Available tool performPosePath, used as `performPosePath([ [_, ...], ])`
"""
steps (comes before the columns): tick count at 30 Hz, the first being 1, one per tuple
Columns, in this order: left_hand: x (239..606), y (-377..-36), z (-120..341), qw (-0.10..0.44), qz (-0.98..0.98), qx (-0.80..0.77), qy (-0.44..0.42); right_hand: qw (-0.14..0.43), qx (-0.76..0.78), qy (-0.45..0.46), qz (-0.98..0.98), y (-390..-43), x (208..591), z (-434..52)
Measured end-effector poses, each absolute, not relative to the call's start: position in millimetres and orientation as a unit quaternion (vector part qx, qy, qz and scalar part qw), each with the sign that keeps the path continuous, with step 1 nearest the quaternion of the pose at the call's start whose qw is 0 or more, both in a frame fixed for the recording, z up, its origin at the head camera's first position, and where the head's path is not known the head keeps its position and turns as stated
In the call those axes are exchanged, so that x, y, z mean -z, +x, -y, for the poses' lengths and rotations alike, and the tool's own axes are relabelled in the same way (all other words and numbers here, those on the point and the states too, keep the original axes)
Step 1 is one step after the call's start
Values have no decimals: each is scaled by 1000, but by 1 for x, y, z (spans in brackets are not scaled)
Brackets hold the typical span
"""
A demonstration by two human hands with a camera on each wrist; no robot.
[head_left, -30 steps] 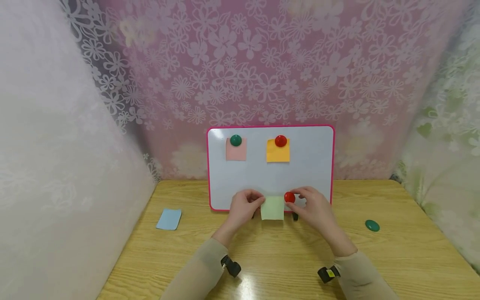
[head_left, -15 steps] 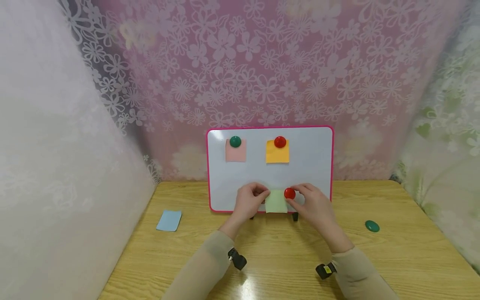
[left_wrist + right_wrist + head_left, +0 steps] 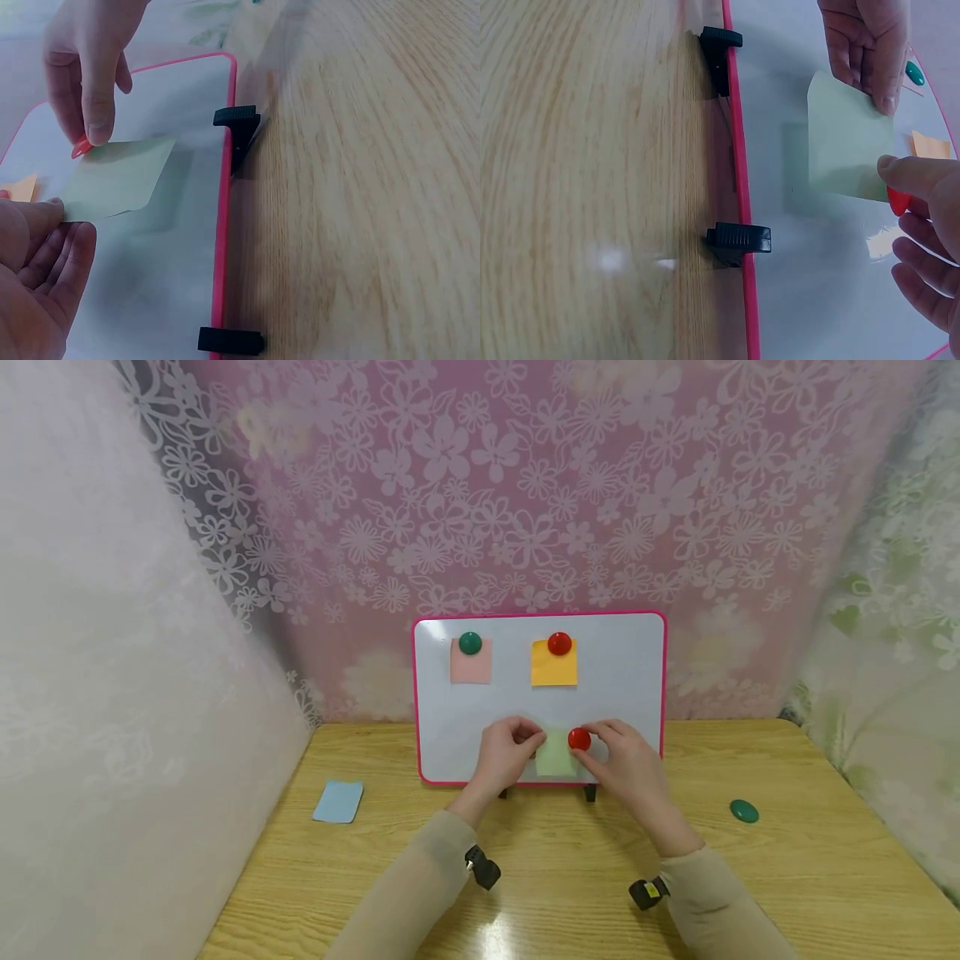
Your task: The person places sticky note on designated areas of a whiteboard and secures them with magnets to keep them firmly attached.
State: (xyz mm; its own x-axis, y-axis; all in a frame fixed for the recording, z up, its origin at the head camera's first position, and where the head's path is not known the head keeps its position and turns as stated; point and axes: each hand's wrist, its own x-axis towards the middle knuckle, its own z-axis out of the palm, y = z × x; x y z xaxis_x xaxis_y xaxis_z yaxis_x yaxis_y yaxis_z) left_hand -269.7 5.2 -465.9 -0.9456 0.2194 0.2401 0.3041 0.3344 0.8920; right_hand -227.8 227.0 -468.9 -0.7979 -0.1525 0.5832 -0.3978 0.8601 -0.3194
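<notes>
Left hand (image 3: 507, 756) pinches the left edge of a pale green square sticky note (image 3: 556, 758), held flat against the lower middle of the pink-framed white magnetic board (image 3: 622, 693). Right hand (image 3: 626, 764) pinches a round red plastic magnet (image 3: 579, 739) at the note's 1 o'clock corner. A round green magnet (image 3: 744, 811) lies on the wooden table (image 3: 810, 877), at 4 o'clock from the board.

Whiteboard (image 3: 622, 693): white face, pink frame, black feet. Notes: pale green (image 3: 553, 760), orange (image 3: 553, 670), pink (image 3: 471, 669), light blue (image 3: 338, 800). Magnets: red (image 3: 578, 739), red (image 3: 558, 643), green (image 3: 469, 643), green (image 3: 744, 811). Bench (image 3: 787, 877): light woodgrain. Backdrop (image 3: 525, 485): pink, white floral pattern.
</notes>
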Motion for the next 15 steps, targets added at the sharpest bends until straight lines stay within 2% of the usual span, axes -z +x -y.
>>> performPosePath([
  [9, 461, -275, -10, 53, 814, 555, -160, 278, -224, 142, 923, -233, 465, -223],
  [15, 459, -277, -13, 64, 814, 556, -157, 300, -225, 148, 915, -235, 464, -219],
])
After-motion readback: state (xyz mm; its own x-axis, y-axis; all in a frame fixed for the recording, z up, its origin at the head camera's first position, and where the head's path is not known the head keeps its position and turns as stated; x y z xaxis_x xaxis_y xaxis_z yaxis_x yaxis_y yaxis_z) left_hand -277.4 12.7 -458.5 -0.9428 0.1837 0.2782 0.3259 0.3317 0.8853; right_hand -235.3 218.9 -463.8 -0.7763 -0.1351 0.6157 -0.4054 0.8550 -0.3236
